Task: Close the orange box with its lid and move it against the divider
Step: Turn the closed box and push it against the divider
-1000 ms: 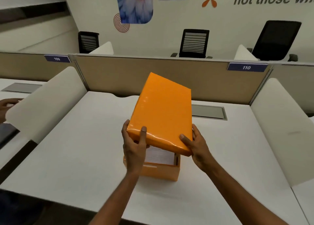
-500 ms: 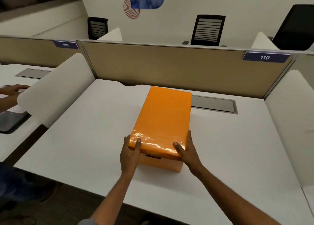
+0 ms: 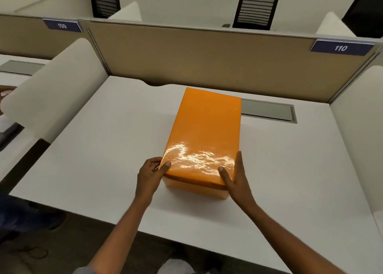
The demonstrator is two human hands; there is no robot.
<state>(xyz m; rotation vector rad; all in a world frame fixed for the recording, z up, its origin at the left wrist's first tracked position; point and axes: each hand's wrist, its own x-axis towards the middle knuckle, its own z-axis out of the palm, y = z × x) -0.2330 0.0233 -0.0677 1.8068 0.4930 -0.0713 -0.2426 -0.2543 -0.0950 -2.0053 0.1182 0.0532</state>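
Observation:
The glossy orange lid (image 3: 205, 132) lies flat on top of the orange box (image 3: 196, 188), which stands lengthwise in the middle of the white desk (image 3: 103, 149). Only a strip of the box's near wall shows under the lid. My left hand (image 3: 150, 176) grips the lid's near left corner, thumb on top. My right hand (image 3: 235, 177) holds the near right corner, thumb on top and fingers along the side. The tan divider (image 3: 207, 60) runs across the back of the desk, a gap away from the box's far end.
White curved side panels stand at the left (image 3: 53, 87) and right (image 3: 358, 132) of the desk. A grey cable hatch (image 3: 269, 111) is set in the desk behind the box. Black chairs (image 3: 256, 6) sit beyond the divider. Another person's hand (image 3: 5, 91) shows at the far left.
The lid was tilted above the open box a second ago. It has come down and now lies flat on the box, with both hands still at its near corners.

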